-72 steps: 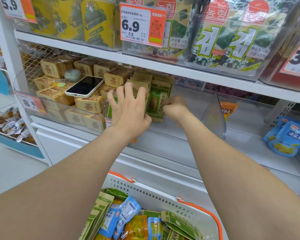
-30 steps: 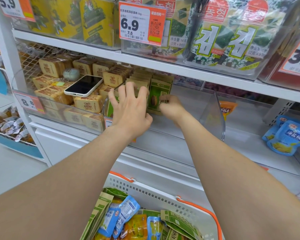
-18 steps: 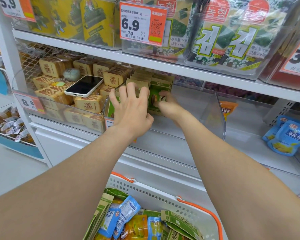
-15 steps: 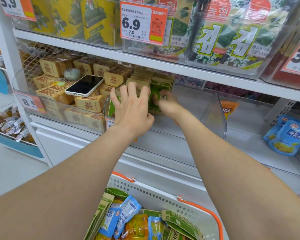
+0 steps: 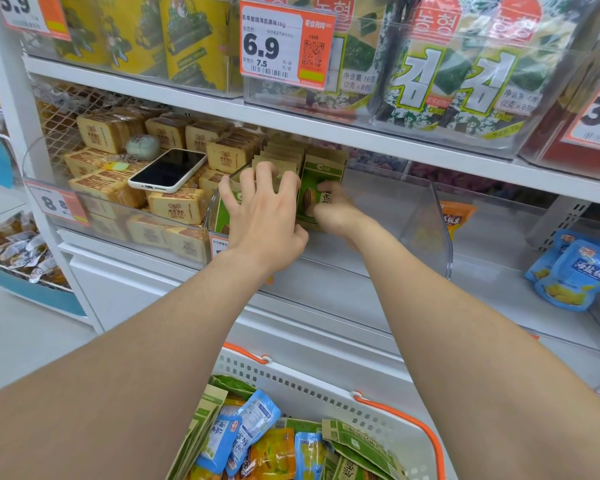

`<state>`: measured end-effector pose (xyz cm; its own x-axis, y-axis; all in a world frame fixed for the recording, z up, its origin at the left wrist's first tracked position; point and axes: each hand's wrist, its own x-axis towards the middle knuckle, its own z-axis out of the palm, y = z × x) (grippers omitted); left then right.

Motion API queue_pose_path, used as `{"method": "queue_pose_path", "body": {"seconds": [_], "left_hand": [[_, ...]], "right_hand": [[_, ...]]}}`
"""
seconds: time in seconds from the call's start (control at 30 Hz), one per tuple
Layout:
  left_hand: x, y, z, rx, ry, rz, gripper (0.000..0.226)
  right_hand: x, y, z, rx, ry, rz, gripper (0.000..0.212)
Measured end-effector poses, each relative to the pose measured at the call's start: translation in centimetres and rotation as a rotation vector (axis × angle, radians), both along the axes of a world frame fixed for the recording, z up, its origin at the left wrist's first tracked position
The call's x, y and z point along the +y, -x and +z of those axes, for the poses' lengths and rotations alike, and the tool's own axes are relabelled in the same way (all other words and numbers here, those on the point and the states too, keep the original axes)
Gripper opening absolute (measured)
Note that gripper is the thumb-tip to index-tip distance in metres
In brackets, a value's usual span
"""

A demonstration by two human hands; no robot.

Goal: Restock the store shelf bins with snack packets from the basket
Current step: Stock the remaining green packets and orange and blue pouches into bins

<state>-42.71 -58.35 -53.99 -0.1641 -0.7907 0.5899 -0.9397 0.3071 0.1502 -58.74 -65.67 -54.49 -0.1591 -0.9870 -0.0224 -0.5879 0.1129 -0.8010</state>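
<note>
Biscuit packs (image 5: 175, 207): one bin at far left, too heaped for me to count.
Phone (image 5: 168, 169): one, lying flat on the biscuit packs, screen up.
Left hand (image 5: 265, 220): fingers spread and bent over the tops of the green packets (image 5: 284, 154), gripping them.
Green packets: one file in the clear bin (image 5: 426, 216), running back into the shelf; I cannot count them. Each stands upright, long axis vertical, top edge up.
End packet (image 5: 312, 195): one, upright, nut-printed face toward me.
Right hand (image 5: 336, 213): blurred, fingers curled against the end packet, holding it.
Basket (image 5: 326, 389): one, below my arms, two orange handles, a mixed heap of green, blue and yellow packets.
Orange packet (image 5: 456, 218): one, behind the bin's right wall.
Blue packets (image 5: 575, 275): two I can see, lying on the shelf at far right.
</note>
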Motion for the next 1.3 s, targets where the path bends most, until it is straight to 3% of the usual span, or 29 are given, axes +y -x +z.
{"method": "queue_pose_path", "body": {"seconds": [0.3, 0.43, 0.53, 0.6, 0.67, 0.73, 0.8, 0.87, 0.97, 1.07, 1.2, 1.3], "left_hand": [[0.8, -0.3, 0.6, 0.015, 0.025, 0.009, 0.059], [1.7, -1.0, 1.2, 0.067, 0.057, -0.014, 0.062], [2.6, -2.3, 1.9, 0.097, 0.139, -0.025, 0.049], [3.5, -3.4, 2.6, 0.14, 0.116, -0.022, 0.032], [4.2, -4.6, 3.2, 0.216, -0.041, 0.047, 0.026], [4.6, -5.9, 3.0, 0.158, -0.219, 0.09, 0.033], [5.0, -7.3, 2.3, 0.011, -0.485, 0.01, 0.038], [5.3, -8.5, 1.1, -0.158, -0.875, -0.087, 0.038], [6.0, -9.7, -0.2, -0.395, -1.342, -0.089, 0.035], [6.0, -10.2, -0.6, -0.464, -1.365, -0.092, 0.041], [4.9, -9.8, -0.7, -0.35, -1.252, -0.171, 0.04], [4.1, -9.3, -0.9, -0.31, -1.293, -0.195, 0.042]], "right_hand": [[0.9, -0.3, 0.7, 0.012, 0.024, -0.054, 0.057], [2.6, -0.7, 1.3, 0.143, 0.032, -0.081, 0.06], [5.4, -1.9, 2.4, 0.335, 0.231, -0.091, 0.032], [7.9, -3.3, 3.4, 0.436, 0.404, -0.06, 0.025], [10.2, -4.9, 3.8, 0.497, 0.49, 0.065, 0.023], [12.1, -6.4, 3.4, 0.579, 0.485, 0.255, 0.025], [13.6, -7.4, 2.4, 0.702, 0.373, 0.414, 0.024], [14.6, -8.3, 0.2, 0.815, 0.18, 0.585, 0.02], [16.2, -9.8, -4.0, 0.944, -0.064, 0.768, 0.017], [17.2, -11.7, -8.2, 1.037, -0.174, 0.871, 0.029], [18.4, -14.5, -12.8, 1.046, -0.23, 1.019, 0.011], [18.8, -16.3, -15.5, 1.009, -0.277, 1.071, 0.02]]}}
